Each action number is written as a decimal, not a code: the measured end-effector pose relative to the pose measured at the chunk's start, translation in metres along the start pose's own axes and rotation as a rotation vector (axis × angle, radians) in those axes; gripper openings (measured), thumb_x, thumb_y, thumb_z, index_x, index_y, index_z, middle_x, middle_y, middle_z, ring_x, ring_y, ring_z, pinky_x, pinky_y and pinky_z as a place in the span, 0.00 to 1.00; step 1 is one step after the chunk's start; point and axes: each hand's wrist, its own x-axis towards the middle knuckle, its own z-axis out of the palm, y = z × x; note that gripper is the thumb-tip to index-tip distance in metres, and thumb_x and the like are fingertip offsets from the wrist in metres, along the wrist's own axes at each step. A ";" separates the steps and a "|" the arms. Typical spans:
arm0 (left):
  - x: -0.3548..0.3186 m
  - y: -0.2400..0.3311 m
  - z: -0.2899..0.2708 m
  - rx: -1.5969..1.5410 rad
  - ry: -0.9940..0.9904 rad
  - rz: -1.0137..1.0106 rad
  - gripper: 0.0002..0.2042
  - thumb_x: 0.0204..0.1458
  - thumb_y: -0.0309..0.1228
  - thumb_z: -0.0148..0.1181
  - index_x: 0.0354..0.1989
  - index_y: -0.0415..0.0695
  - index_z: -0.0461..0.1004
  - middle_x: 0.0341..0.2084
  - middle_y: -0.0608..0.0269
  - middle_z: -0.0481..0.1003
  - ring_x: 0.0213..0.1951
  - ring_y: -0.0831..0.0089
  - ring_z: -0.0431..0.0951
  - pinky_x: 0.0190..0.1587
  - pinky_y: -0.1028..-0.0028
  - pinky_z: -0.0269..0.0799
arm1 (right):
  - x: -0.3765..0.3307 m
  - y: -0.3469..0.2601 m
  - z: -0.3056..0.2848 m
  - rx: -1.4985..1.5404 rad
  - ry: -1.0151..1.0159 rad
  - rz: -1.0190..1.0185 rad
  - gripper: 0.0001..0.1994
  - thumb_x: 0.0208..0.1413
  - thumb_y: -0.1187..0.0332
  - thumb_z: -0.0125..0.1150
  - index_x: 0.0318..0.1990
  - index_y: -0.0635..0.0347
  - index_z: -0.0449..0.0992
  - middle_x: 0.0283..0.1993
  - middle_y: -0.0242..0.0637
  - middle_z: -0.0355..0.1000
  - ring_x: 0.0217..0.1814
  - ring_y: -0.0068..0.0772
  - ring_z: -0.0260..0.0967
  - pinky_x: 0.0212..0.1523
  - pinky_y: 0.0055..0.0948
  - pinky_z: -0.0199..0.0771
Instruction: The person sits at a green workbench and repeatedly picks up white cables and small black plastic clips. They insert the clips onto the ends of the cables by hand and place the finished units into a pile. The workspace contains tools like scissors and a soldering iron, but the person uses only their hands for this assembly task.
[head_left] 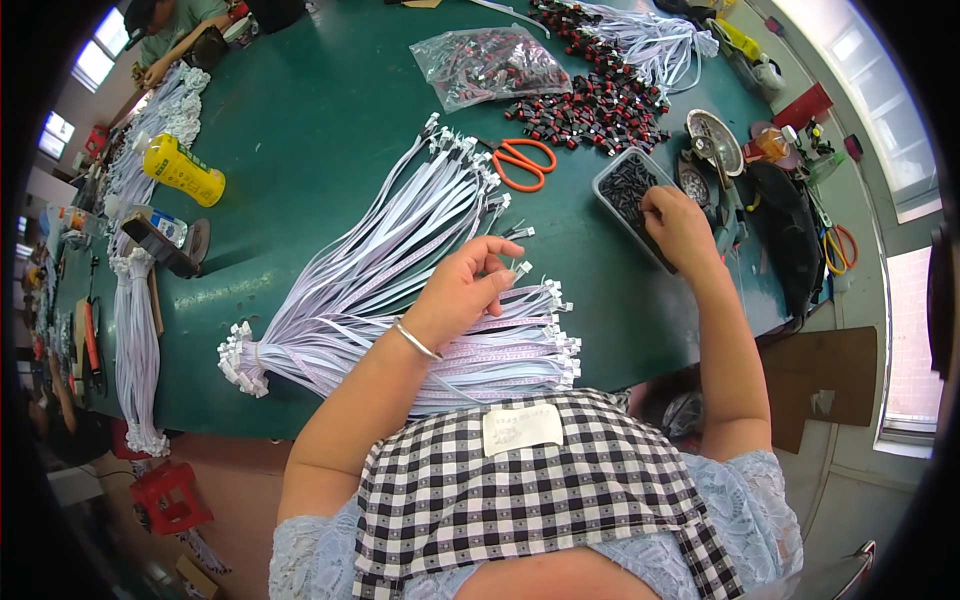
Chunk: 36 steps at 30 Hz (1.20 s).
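Note:
A large bundle of flat white cables (350, 255) with small white connectors fans out on the table in front of me, tied at its left end. My left hand (462, 292), a silver bangle on its wrist, is over the fan with curled fingers. A white connector (522, 268) sticks out by its thumb, and the hand appears to pinch that cable. On the right, my right hand (680, 225) reaches into a clear plastic box (655, 252) of small black tubular pieces (628, 183). Its fingertips are pressed together among them; what they grip, if anything, is hidden.
Orange-handled scissors (522, 165) lie beyond the cables. Farther back are a pile of black-and-red parts (595, 115) and a plastic bag (490, 65) of them. A metal bowl (715, 140) stands right of the box. At left are a yellow bottle (185, 170) and another cable bundle (136, 350).

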 end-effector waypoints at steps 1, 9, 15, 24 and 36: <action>-0.001 0.000 0.001 0.012 0.013 0.000 0.13 0.53 0.25 0.54 0.48 0.42 0.70 0.27 0.72 0.68 0.23 0.86 0.68 0.24 0.86 0.62 | 0.000 -0.012 -0.009 0.045 0.000 0.040 0.04 0.47 0.75 0.56 0.32 0.61 0.72 0.30 0.42 0.70 0.34 0.42 0.70 0.38 0.35 0.69; -0.001 -0.003 -0.002 0.092 0.006 -0.084 0.08 0.53 0.26 0.56 0.40 0.39 0.71 0.26 0.70 0.71 0.22 0.85 0.68 0.25 0.85 0.64 | -0.017 -0.099 -0.001 1.275 -0.162 0.148 0.04 0.51 0.78 0.58 0.35 0.66 0.72 0.33 0.29 0.71 0.34 0.20 0.71 0.37 0.20 0.71; -0.001 -0.004 0.002 -0.061 0.045 -0.026 0.04 0.53 0.26 0.56 0.35 0.40 0.71 0.24 0.71 0.71 0.21 0.85 0.68 0.24 0.86 0.63 | -0.027 -0.131 0.042 1.317 -0.197 0.312 0.03 0.54 0.77 0.56 0.36 0.65 0.71 0.32 0.32 0.70 0.33 0.21 0.71 0.35 0.19 0.71; 0.001 -0.006 -0.003 -0.039 0.012 -0.045 0.03 0.52 0.26 0.57 0.33 0.41 0.71 0.23 0.70 0.70 0.21 0.86 0.68 0.22 0.87 0.62 | -0.028 -0.128 0.052 1.431 -0.235 0.387 0.03 0.56 0.77 0.54 0.36 0.64 0.69 0.31 0.34 0.70 0.31 0.22 0.70 0.33 0.20 0.70; 0.002 -0.008 -0.005 -0.034 0.011 -0.044 0.04 0.53 0.26 0.57 0.33 0.41 0.71 0.23 0.70 0.70 0.21 0.85 0.68 0.23 0.86 0.62 | -0.031 -0.124 0.059 1.325 -0.190 0.299 0.03 0.54 0.77 0.55 0.35 0.66 0.69 0.32 0.32 0.71 0.34 0.19 0.71 0.34 0.18 0.70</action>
